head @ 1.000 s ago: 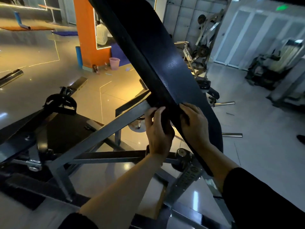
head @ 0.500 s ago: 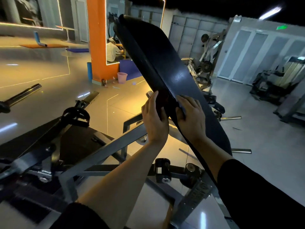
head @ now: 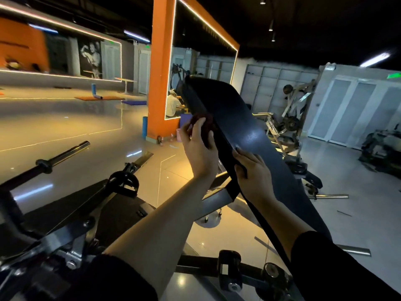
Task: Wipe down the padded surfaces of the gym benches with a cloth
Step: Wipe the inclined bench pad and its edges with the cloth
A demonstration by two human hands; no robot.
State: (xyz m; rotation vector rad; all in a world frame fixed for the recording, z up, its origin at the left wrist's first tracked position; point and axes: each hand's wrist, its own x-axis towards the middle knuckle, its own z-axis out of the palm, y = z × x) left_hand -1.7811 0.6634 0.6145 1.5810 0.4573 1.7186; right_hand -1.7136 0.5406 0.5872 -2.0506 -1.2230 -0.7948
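Note:
A black padded bench back [head: 245, 127] rises steeply from lower right to upper middle of the head view. My left hand [head: 198, 148] holds a dark red cloth [head: 205, 122] against the pad's left side edge, fingers wrapped over the cloth. My right hand [head: 251, 168] grips the same edge lower down, fingers curled over onto the pad's front face. Most of the cloth is hidden between my palm and the pad.
The bench's grey steel frame [head: 217, 198] and bolts sit below my arms. A barbell [head: 60, 157] lies at left over the glossy floor. An orange pillar [head: 160, 72] with a mirror stands behind. Weight machines [head: 288, 122] crowd the right background.
My left hand has slid the cloth up along the pad's left edge. The right hand stays lower on the edge. The view has tilted up, showing the pad's top end.

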